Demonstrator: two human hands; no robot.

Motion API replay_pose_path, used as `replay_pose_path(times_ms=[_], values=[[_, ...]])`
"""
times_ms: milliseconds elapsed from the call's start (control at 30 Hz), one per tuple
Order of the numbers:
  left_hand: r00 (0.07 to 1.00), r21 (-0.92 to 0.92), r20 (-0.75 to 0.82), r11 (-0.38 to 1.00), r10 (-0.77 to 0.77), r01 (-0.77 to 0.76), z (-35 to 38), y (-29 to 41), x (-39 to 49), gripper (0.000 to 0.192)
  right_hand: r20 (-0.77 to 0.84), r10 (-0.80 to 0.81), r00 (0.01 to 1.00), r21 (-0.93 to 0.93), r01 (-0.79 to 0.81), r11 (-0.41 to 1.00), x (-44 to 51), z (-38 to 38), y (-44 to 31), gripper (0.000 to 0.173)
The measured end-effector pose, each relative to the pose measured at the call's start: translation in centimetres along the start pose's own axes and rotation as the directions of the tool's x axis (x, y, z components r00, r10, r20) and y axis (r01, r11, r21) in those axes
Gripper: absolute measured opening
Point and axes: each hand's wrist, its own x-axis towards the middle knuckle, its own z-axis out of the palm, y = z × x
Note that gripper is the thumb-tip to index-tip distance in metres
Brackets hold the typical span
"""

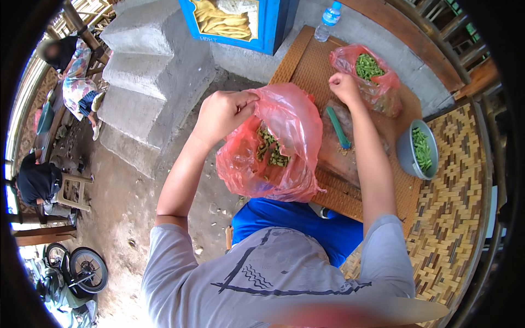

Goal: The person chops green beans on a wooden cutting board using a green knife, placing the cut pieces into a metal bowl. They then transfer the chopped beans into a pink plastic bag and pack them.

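My left hand (226,115) pinches the rim of a red plastic bag (295,110), which stands open over my lap at the table's edge. Inside lie brownish-green cut pieces (272,149), possibly bean trimmings. My right hand (345,88) is over the table with its fingers curled; whether something small is between them is hidden. Just beyond it rests a second red plastic bag (387,96) with cut green pieces (368,67), apparently beans. A long green object with a blue end (338,128) lies on a worn wooden board (342,162) below my right hand.
A grey bucket (404,153) of cut green vegetables (421,151) stands at the right of the woven-topped table (301,53). A water bottle (328,22) is at the back, near a blue display case (270,28). Concrete steps (135,78), two seated people and a motorbike (87,270) are leftward.
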Motion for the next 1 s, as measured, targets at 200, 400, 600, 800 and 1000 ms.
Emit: replay_pose_path(times_ms=[200,400,600,800,1000], values=[[0.995,-0.034,-0.061,0.997,0.073,-0.075,0.8,0.5,1.4,0.023,-0.262,-0.427,0.865,0.339,0.497,0.799,-13.0,-7.0,-13.5,0.014],[0.994,-0.118,-0.049,0.988,0.097,-0.102,1.8,2.7,3.4,0.022,-0.165,-0.66,0.733,0.345,0.67,0.658,-20.9,-4.5,-21.8,0.023],[0.991,-0.048,0.027,0.991,0.129,-0.127,1.4,3.0,2.5,0.027,-0.291,-0.483,0.826,0.349,0.562,0.75,-25.1,-6.2,-15.8,0.025],[0.97,-0.055,0.026,0.969,0.243,-0.241,0.9,1.8,0.5,0.035,-0.427,0.388,0.816,0.785,0.122,0.607,-33.2,-12.1,-2.7,0.026],[0.949,-0.018,-0.024,0.949,0.315,-0.316,1.4,3.9,2.5,0.037,-0.507,0.818,0.27,0.862,0.178,0.475,-38.0,-17.6,11.1,0.071]])
